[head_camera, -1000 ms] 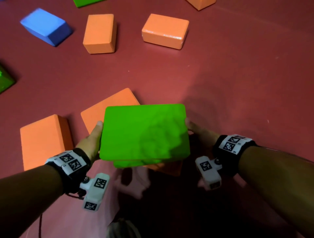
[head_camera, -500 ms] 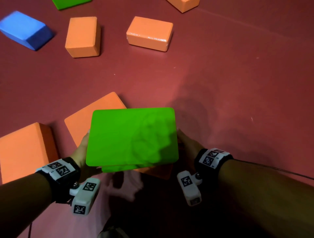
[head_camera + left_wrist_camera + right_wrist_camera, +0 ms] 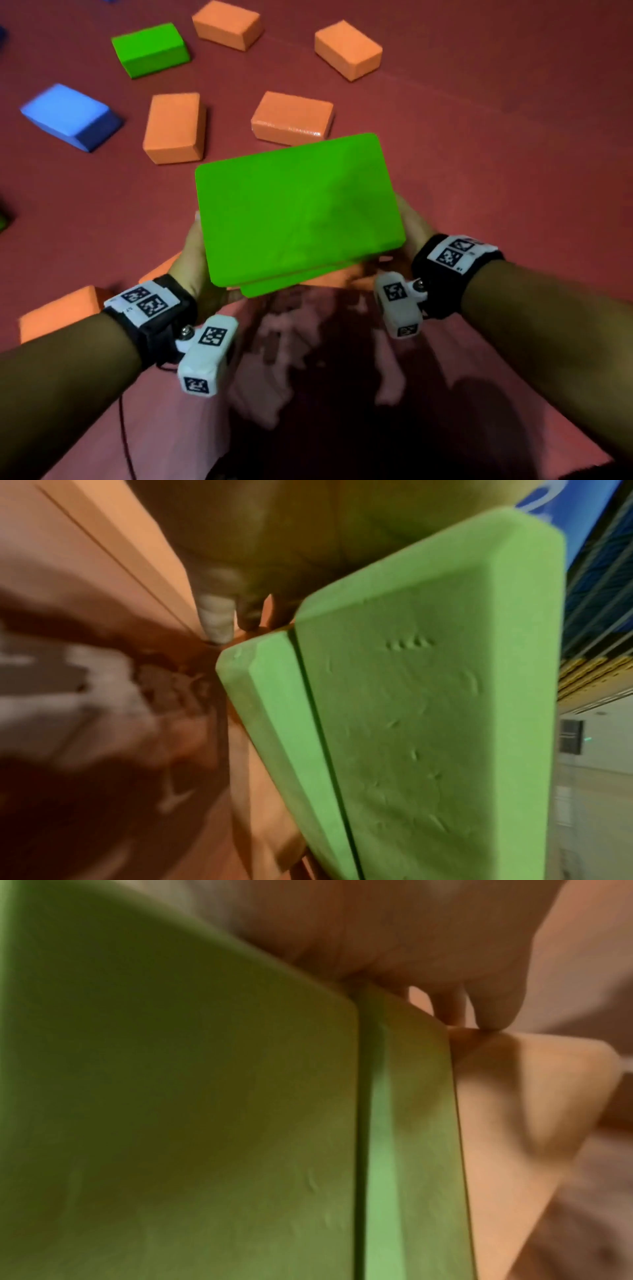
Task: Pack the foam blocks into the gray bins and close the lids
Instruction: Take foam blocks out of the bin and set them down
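Note:
I hold a stack of foam blocks between both hands above the red floor. The top green block (image 3: pixel 294 212) lies flat, with a second green block (image 3: pixel 284 286) just under it and an orange block (image 3: pixel 342 281) at the bottom. My left hand (image 3: pixel 191 253) grips the stack's left side and my right hand (image 3: pixel 411 222) its right side. In the left wrist view my fingers (image 3: pixel 219 620) curl under past the green blocks (image 3: pixel 428 696) onto the orange block (image 3: pixel 260 804). In the right wrist view my fingers (image 3: pixel 493 1010) hook onto the orange block (image 3: pixel 514 1110) beside the green ones (image 3: pixel 171 1096). No gray bin is in view.
Loose blocks lie on the red floor (image 3: pixel 496 154) beyond the stack: a green one (image 3: pixel 150 49), a blue one (image 3: pixel 70 116) and several orange ones (image 3: pixel 174 128) (image 3: pixel 291 118) (image 3: pixel 347 53) (image 3: pixel 226 24). Another orange block (image 3: pixel 58 311) sits by my left forearm.
The stack has come up off the floor and forward between my hands, tilted slightly. My head has lifted, so more of the far blocks show.

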A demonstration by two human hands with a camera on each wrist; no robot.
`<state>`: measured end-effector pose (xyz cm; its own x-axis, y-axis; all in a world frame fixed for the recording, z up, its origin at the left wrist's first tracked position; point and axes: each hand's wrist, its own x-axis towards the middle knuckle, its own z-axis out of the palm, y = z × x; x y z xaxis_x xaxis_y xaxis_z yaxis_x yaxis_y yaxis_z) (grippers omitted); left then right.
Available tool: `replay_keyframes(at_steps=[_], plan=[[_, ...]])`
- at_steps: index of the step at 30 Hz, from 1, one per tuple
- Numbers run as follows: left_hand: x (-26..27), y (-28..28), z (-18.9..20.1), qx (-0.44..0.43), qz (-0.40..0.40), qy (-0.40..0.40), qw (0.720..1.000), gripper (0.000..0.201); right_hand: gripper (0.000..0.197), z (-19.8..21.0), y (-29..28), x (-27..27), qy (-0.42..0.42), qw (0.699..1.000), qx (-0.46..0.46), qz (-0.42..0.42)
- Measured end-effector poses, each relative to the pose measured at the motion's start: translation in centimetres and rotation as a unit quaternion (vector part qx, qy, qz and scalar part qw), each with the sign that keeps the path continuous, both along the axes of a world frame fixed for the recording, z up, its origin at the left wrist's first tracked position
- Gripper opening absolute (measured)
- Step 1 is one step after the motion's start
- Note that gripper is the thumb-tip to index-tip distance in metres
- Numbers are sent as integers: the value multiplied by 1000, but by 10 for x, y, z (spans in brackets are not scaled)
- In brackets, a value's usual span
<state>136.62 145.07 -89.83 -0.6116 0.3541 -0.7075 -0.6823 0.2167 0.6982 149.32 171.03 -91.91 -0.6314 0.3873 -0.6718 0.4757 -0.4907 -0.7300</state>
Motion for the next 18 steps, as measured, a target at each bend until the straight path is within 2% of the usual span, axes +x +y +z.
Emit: replay_keyframes(at_steps=[1,5,8,9,11,12,15,18], plan=[[-2,8,25,6,14,2,1000,67,52,23,9,-6,-8,1000,21,-5],[1,23,156,31,66,9,997,68,64,160,21,-19,8,999,47,2],[2,8,268,42,101,18,994,67,56,288,1,-24,25,999,35,21],[4,1,297,56,117,17,991,65,51,311,-5,-28,49,998,28,30],[3,-24,380,63,151,17,986,64,45,392,-33,-43,98,994,0,55],[2,-41,421,67,170,25,983,62,48,432,-52,-52,120,991,-7,62],[-7,-101,533,75,213,32,974,52,62,544,-108,-78,131,988,-6,84],[-23,-164,628,102,240,30,965,45,86,628,-157,-107,132,986,10,103]])
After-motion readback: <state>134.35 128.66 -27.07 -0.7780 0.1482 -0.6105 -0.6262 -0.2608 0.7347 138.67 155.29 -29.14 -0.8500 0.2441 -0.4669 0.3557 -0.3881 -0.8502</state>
